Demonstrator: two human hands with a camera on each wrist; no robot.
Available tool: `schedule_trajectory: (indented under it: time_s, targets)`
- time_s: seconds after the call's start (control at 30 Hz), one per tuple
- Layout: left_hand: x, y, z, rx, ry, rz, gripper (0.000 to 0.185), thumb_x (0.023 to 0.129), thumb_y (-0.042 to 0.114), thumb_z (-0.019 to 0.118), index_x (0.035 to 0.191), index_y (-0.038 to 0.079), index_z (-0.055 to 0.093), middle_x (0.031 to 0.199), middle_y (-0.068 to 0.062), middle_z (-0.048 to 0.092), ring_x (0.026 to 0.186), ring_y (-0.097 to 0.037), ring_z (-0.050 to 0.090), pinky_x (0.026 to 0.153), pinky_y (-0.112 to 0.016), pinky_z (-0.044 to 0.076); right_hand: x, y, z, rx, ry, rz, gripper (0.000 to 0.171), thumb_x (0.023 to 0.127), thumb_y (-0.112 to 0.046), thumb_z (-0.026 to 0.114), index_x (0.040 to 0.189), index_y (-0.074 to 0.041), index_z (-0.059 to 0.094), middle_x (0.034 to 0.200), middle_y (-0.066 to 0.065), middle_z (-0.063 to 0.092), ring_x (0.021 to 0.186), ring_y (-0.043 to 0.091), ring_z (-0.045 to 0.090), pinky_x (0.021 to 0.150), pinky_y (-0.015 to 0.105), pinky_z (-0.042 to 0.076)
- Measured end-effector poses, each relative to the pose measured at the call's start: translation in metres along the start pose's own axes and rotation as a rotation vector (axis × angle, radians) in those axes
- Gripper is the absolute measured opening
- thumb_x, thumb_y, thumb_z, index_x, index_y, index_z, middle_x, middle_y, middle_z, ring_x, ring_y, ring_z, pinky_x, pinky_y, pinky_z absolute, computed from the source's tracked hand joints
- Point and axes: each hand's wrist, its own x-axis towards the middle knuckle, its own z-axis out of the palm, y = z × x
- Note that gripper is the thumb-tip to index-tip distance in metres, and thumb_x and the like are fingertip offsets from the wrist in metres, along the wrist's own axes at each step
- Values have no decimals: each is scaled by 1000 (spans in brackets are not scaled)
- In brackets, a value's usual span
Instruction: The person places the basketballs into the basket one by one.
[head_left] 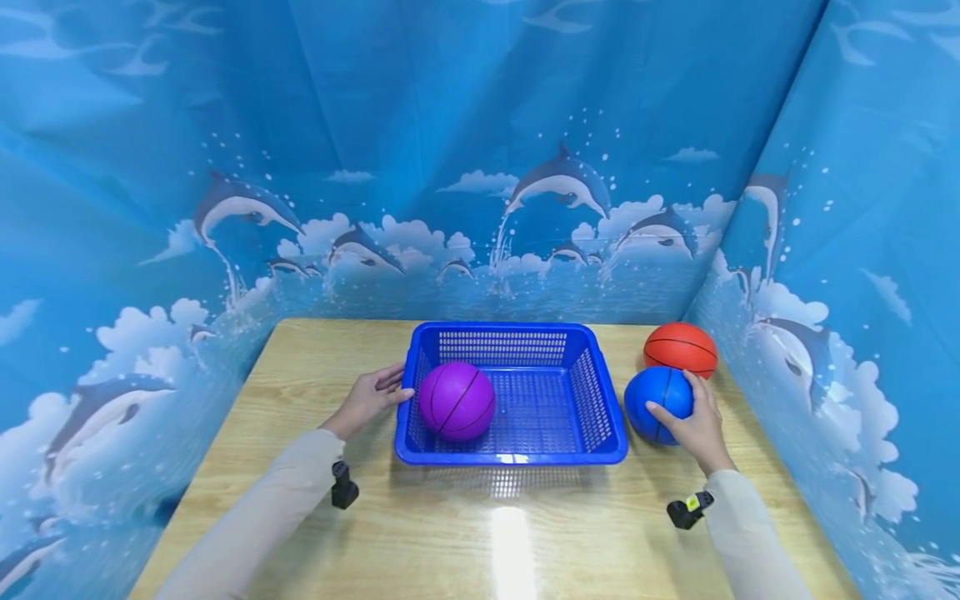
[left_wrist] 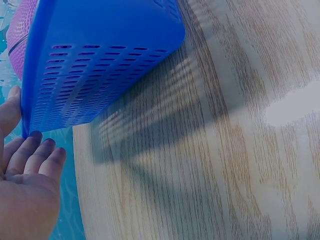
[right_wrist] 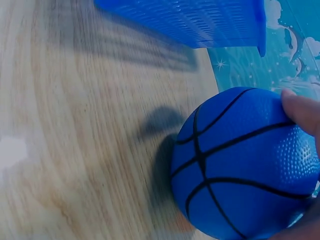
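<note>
A blue plastic basket (head_left: 513, 457) with slotted walls stands on the table, a purple basketball (head_left: 457, 401) inside its left part. At the basket's left rim is my left hand (head_left: 371, 400), thumb at the rim's top and fingers along the outer side; the left wrist view shows the rim between thumb (left_wrist: 11, 107) and fingers. To the right of the basket, my right hand (head_left: 701, 425) grips a blue basketball (right_wrist: 235, 165) from its right side, thumb and fingers spread round it. Just behind that ball lies a red basketball (head_left: 681, 346). Part of the red ball is hidden by the blue one.
The light wooden table (head_left: 300, 533) reflects a bright glare near its front. Blue dolphin-print curtains (head_left: 450, 167) hang behind the table and along both sides. A small black camera is worn on each wrist.
</note>
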Motion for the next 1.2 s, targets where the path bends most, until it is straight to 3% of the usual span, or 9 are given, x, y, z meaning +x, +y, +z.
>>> schedule_trajectory:
  time_s: [0.1,0.33,0.47,0.77,1.2]
  targets:
    - [0,0,0,-7,-3,2,62,82,18,64,135,5,36,134,-16,40,122,-27,41,95,-30,42,-1,3,0,-8,-12,10,95,75,-46,65,144,-18,6,147,19,0,122,52,15,83,73,30]
    - [0,0,1,-11,-9,-13,64,81,19,65,136,6,34,136,-16,38,123,-27,38,97,-31,40,-3,7,3,-13,46,-10,95,73,-44,69,144,-18,10,145,19,10,120,50,24,83,72,31]
    - [-5,10,1,-22,-19,-16,63,83,15,63,136,3,32,137,-18,36,124,-28,37,97,-32,39,-4,9,4,-12,75,-15,93,73,-43,69,143,-18,13,144,20,13,120,48,24,83,71,32]
    - [1,2,2,3,5,-31,63,82,19,64,136,7,34,136,-15,39,123,-26,39,97,-33,41,-4,7,2,22,139,-12,90,73,-41,70,142,-18,18,144,17,18,122,45,25,84,71,32]
    - [0,-1,0,1,-5,-7,62,82,18,64,136,7,36,135,-15,40,123,-26,40,96,-31,41,-3,-40,-20,132,246,-90,87,70,-36,74,140,-32,22,144,3,20,126,36,25,90,67,32]
